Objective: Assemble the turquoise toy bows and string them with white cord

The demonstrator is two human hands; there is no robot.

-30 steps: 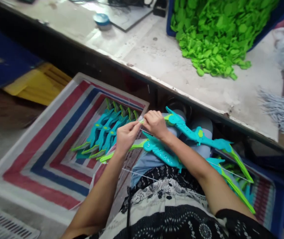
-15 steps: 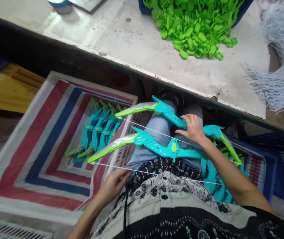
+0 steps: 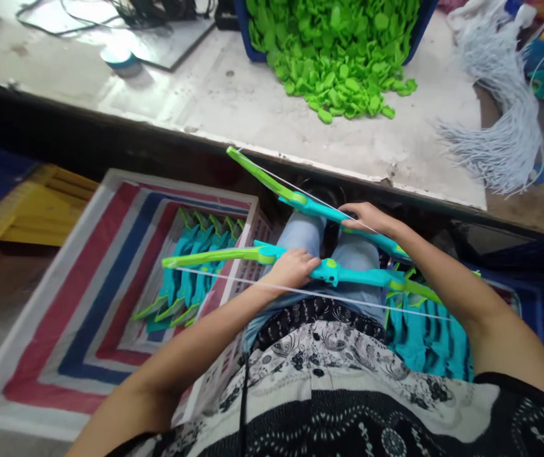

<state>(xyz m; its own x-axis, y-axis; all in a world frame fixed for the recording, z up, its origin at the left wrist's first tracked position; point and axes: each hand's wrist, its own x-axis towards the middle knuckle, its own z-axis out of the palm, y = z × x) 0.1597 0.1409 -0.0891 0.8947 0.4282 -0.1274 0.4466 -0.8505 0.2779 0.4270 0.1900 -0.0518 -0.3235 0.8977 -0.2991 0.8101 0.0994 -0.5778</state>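
My left hand is closed round the grip of a teal and green toy bow that lies across my lap, its white string stretched below it. A second toy bow is tilted up toward the workbench edge, and my right hand grips its teal middle. To my left, several finished bows lie stacked in a crate lined with a red, white and blue striped sack. More teal bows fill a bin at my right.
The workbench runs across the top, carrying a blue bin with a spilling heap of green plastic pieces, a bundle of pale strings, a tape roll and cables. Yellow crates stand on the floor at left.
My hands left the bow tip where they were pinched together. The left hand came up from the string onto the near bow's grip. The right hand lifted the far bow toward the bench.
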